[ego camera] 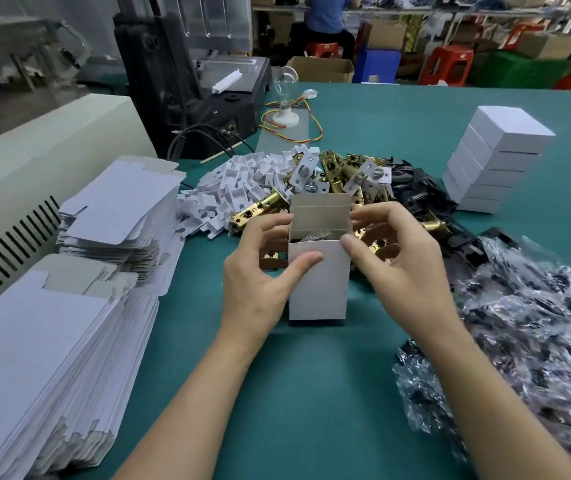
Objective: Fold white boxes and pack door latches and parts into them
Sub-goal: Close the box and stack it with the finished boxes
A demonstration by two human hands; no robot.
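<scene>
A white box stands upright on the green table with its top flap raised and metal parts inside. My left hand grips its left side, thumb across the front. My right hand holds the right upper edge, thumb on the front corner. Behind the box lies a heap of brass door latches, white card inserts and black plates.
Flat unfolded box blanks are stacked at the left and further back. Closed white boxes are piled at the right rear. Clear bags of dark parts fill the right. A machine and a light bulb stand behind.
</scene>
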